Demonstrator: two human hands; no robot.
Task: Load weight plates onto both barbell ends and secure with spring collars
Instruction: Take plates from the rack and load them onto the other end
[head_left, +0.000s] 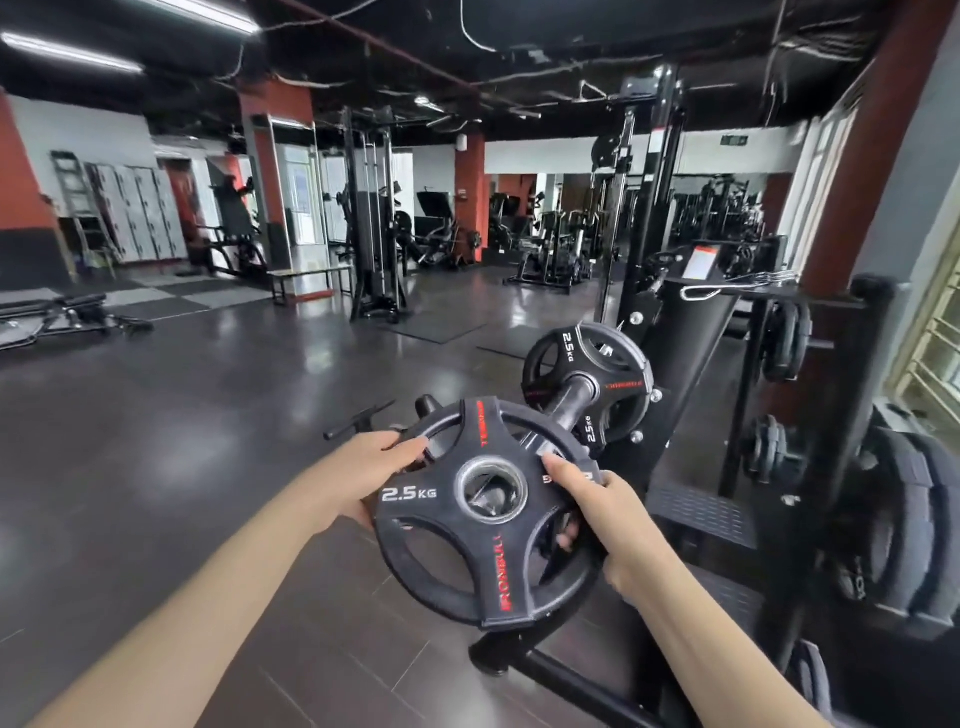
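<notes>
Plates on storage rack flank held plate, right.

Two hands hold a 2.5 kg plate in front of a barbell sleeve in a gym.

At lower centre, the left hand grips the left rim of the held plate, fingers curled over its edge; the right hand grips the right rim, fingers through a cut-out. Just above and right, the barbell sleeve points toward the camera, with a loaded plate marked 2.5 kg on it. A plate rack stands at right; cable machines fill the upper centre.
</notes>
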